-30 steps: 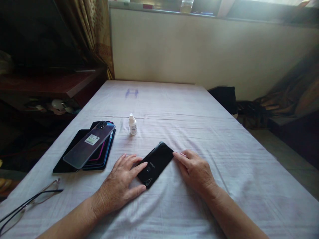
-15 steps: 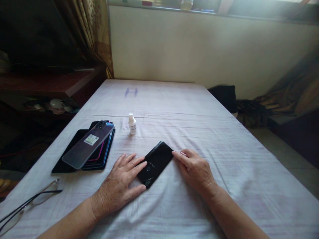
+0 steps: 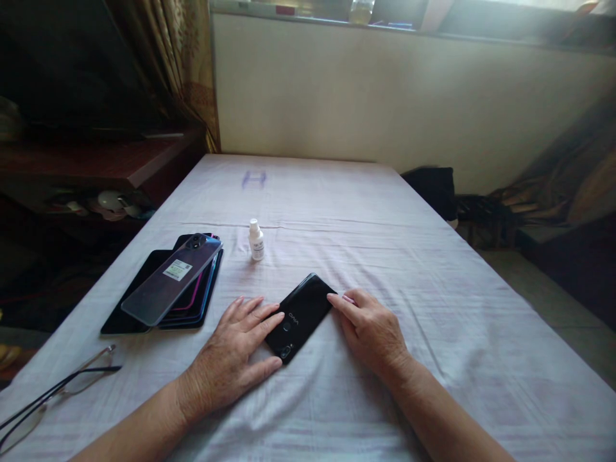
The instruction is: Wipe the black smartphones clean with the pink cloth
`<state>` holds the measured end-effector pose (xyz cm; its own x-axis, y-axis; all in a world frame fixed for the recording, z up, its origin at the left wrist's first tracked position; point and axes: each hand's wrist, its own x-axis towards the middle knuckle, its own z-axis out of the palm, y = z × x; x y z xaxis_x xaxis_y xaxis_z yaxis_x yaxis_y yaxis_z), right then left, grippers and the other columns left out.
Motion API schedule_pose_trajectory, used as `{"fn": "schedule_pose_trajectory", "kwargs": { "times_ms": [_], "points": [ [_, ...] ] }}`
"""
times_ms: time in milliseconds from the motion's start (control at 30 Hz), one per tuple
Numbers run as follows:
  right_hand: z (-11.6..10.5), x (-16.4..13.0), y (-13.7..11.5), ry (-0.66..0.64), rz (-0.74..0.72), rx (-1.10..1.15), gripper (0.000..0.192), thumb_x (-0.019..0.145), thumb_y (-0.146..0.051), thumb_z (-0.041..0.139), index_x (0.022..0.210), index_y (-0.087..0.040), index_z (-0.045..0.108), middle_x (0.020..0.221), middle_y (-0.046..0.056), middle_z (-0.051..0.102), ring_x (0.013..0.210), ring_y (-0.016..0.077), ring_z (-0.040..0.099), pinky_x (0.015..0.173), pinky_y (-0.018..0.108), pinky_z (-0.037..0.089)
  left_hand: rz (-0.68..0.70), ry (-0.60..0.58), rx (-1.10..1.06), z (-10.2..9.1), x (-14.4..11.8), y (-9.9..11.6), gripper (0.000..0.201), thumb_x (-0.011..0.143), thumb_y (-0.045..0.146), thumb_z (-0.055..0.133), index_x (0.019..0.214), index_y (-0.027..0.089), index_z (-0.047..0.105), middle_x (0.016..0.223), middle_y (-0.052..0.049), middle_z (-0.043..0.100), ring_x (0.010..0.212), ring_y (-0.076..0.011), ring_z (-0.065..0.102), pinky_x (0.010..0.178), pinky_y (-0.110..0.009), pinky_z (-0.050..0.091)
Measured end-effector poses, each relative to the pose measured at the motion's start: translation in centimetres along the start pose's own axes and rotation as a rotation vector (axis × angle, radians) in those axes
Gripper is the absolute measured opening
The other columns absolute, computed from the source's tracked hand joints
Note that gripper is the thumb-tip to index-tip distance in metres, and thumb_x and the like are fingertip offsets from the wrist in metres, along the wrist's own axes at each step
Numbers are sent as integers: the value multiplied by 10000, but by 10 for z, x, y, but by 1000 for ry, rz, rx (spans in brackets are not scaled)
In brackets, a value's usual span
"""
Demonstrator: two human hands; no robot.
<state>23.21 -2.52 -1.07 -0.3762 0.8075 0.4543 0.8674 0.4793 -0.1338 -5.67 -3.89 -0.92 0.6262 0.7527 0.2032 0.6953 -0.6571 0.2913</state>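
Note:
A black smartphone lies face down on the white sheet, its camera corner toward me. My left hand rests flat with its fingers spread; the fingertips touch the phone's left edge and the thumb lies by the camera end. At the phone's far right corner is my right hand, its index fingertip on the back cover and its other fingers curled under. A small pinkish bit shows at those curled fingers; whether it is a nail or a held thing, I cannot make out.
Left of my hands, a grey phone with a white label lies across a pile of dark phones and tablets. A small white bottle stands beyond the black phone. Folded eyeglasses lie at the near left. A wooden desk adjoins the left side.
My right hand has shifted slightly left, its index fingertip now further onto the phone's back near the corner. The left hand and the phone stay in place.

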Motion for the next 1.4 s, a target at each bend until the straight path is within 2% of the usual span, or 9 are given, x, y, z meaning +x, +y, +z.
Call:
{"fn": "schedule_pose_trajectory", "kwargs": {
  "times_ms": [233,400,500,700,833,1033,1167,1400],
  "points": [
    [-1,1,-17,-24,-90,76,347,905,-84,472,1139,-187,706,917,87,674,811,176,618,717,254,511,-8,-8,-13,0,0,0,588,866,370,672,1418,259,503,1458,-85,542,1370,-338,435,1152,-591,277],
    [1,3,-4,-24,16,-4,352,894,-87,498,1144,-222,707,934,81,680,841,180,628,728,258,509,-4,-7,-18,0,0,0,593,867,369,674,1423,268,492,1461,-83,539,1369,-341,437,1152,-602,268],
    [3,2,1,-13,30,-23,345,889,-93,513,1153,-213,701,934,81,679,845,182,631,727,254,506,-4,-3,-16,0,0,0,584,871,358,669,1421,265,492,1464,-79,535,1373,-338,433,1152,-601,269],
    [-2,7,-11,-83,-70,5,345,889,-81,528,1156,-216,698,946,78,682,823,175,624,709,245,496,2,-5,-13,1,0,0,607,855,345,690,1420,249,491,1471,-80,528,1367,-341,439,1143,-607,284],
    [-5,17,-9,-131,-123,33,323,913,-95,494,1109,-228,715,921,60,683,781,168,620,676,243,484,-3,-2,-11,1,0,0,603,860,346,682,1423,256,485,1474,-79,524,1378,-337,425,1152,-602,268],
    [3,18,2,-46,-15,-2,324,893,-91,508,1118,-206,711,947,83,681,843,194,622,726,266,491,-5,-27,-18,-1,0,0,592,866,353,670,1421,260,486,1471,-83,528,1381,-344,423,1150,-606,267],
    [4,13,-1,-17,-35,-10,331,907,-97,488,1132,-200,707,932,88,672,830,188,609,736,268,498,-6,-17,-14,-1,0,0,593,869,359,662,1425,261,481,1465,-82,535,1376,-342,431,1149,-599,279],
    [3,12,-13,-41,-118,85,350,930,-101,453,1152,-216,698,936,83,666,831,176,599,743,260,516,5,-12,-13,-2,0,0,610,864,359,674,1433,261,476,1467,-86,532,1371,-346,438,1147,-602,284]
  ]
}}
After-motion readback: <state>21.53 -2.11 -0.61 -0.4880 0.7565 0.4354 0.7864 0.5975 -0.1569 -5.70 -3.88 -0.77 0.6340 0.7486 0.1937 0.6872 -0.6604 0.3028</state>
